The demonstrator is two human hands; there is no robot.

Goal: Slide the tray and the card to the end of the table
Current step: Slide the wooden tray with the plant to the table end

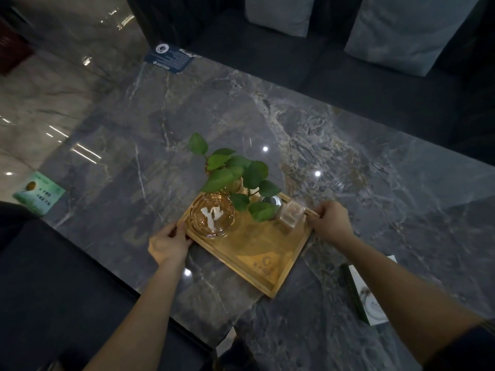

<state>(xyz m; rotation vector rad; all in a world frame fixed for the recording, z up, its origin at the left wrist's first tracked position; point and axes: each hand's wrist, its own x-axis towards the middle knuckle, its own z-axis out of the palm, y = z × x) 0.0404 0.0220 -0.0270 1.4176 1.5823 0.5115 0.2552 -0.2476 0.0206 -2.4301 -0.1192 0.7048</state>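
A wooden tray (267,253) lies on the dark marble table (214,116), near its front edge. On the tray stand an amber glass bowl (213,215), a leafy green plant (235,172) in a glass vase and a small clear box (290,216). My left hand (168,243) grips the tray's left edge by the bowl. My right hand (329,219) grips the tray's far right corner. A white and green card (367,295) lies on the table to the right of the tray, partly hidden under my right forearm.
A blue card (171,58) lies at the table's far left corner and a green card (40,192) at its left corner. A dark sofa with grey cushions (401,30) runs behind the table. Shiny marble floor (53,89) lies to the left.
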